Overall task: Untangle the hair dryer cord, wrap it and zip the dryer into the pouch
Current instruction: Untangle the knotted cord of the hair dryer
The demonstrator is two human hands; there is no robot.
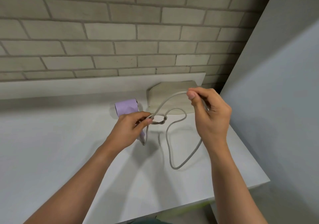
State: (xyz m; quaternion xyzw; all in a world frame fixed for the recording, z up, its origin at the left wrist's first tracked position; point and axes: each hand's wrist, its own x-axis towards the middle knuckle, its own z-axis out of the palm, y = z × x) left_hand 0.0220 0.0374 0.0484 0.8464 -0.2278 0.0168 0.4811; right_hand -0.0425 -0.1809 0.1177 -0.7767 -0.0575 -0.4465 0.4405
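A big brick wall (103, 34) stands at the far side. In front of it is a white desk (69, 146). A plain gray wall (276, 85) is on the right.

A flat tan pouch (172, 94) lies at the far right of the desk, close to the brick wall. I cannot tell if its zip is open. Just left of the pouch is the light purple hair dryer (126, 106). Its round end shows, and its handle goes down under the left hand.

The left hand (131, 127) is near the middle of the desk, and its thumb and fingers pinch the cord right beside the knot. The right hand (210, 113) is up higher, in front of the pouch, and pinches another bit of the cord between thumb and finger.

The gray cord (168, 137) runs from the left hand up to the right hand. More of it falls in a long loose loop on the near right part of the desk. A small twisted knot (161, 121) sits just right of the left hand's fingers.

I think the first step is in hand: getting the knot out. The cord is not wrapped yet and the dryer is not in the pouch. Next, the knot needs to be made loose, not pulled tight. The free end probably has to be fed back through the little loop. A hard pull could make the knot smaller and harder to undo.
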